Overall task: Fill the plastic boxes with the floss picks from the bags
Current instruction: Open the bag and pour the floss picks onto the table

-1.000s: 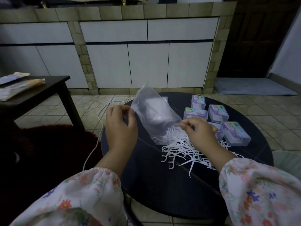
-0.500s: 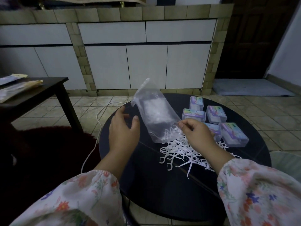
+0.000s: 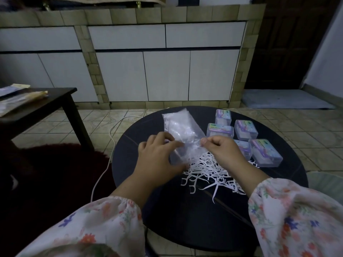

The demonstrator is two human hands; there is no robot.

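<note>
I see a clear plastic bag (image 3: pixel 181 130) lying on a round dark table (image 3: pixel 185 219), its long axis running from the far-left corner down toward the near-right, where its mouth meets a loose pile of white floss picks (image 3: pixel 206 173). My left hand (image 3: pixel 159 160) lies on the bag's near end with its fingers spread and nearly straight, pressing rather than gripping. My right hand (image 3: pixel 220 151) pinches the bag's edge between thumb and fingertips — it is the hand nearer the boxes. Five plastic boxes (image 3: pixel 243 140) sit just right of the bag, lids down as far as I can tell. One bag, one pile — the picks too many and tangled to count.
</note>
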